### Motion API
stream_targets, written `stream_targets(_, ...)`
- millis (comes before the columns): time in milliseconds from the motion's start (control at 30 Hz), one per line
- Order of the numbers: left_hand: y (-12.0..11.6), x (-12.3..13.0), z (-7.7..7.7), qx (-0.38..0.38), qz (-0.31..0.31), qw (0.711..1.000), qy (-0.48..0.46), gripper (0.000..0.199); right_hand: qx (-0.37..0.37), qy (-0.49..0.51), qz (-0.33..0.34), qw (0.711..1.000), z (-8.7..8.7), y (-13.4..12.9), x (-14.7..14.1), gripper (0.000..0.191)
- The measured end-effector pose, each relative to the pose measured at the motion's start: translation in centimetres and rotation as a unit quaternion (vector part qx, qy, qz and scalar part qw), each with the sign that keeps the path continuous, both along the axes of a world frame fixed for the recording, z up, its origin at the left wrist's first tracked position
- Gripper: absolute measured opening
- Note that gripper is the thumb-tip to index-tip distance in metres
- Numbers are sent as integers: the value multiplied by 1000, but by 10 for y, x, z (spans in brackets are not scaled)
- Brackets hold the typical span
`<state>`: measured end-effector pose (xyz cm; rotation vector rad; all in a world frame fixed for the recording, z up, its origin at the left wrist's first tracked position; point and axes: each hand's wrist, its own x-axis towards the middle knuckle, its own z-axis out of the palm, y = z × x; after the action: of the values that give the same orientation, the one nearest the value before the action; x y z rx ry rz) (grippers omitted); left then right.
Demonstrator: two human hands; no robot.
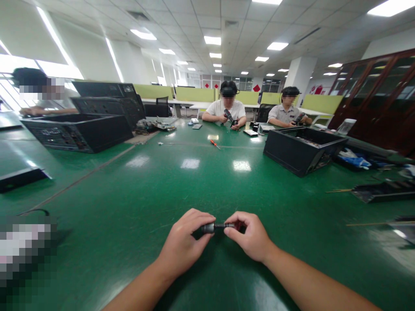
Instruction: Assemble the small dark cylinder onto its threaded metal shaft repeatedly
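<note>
A small black cylindrical tool with a thin dark shaft (210, 227) lies level between my two hands, just above the green tabletop (207, 190). Its thicker black end is in my left hand (186, 237), with the thumb below and the fingers over the top. Thumb and fingertips of my right hand (253, 237) pinch the far end of the thin shaft. Something dark red shows inside the right hand's curl, partly covered by the fingers. Which kind of tool it is, I cannot make out.
Black computer cases stand left (106, 134) and right (292, 151). An orange-handled screwdriver (214, 143) lies mid-table. Loose parts (152, 126) sit at the back left, a black tray (385, 192) at the right. Co-workers sit around the table; the one opposite holds a power drill (228, 115).
</note>
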<state>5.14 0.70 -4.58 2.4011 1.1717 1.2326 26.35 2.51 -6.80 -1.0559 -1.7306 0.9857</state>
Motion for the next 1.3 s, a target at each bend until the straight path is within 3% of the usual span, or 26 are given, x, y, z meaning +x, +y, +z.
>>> stream_targets(1300, 2, -3, 4, 6, 19, 1000, 5, 24, 8, 16, -20, 1000, -2, 1, 1, 6)
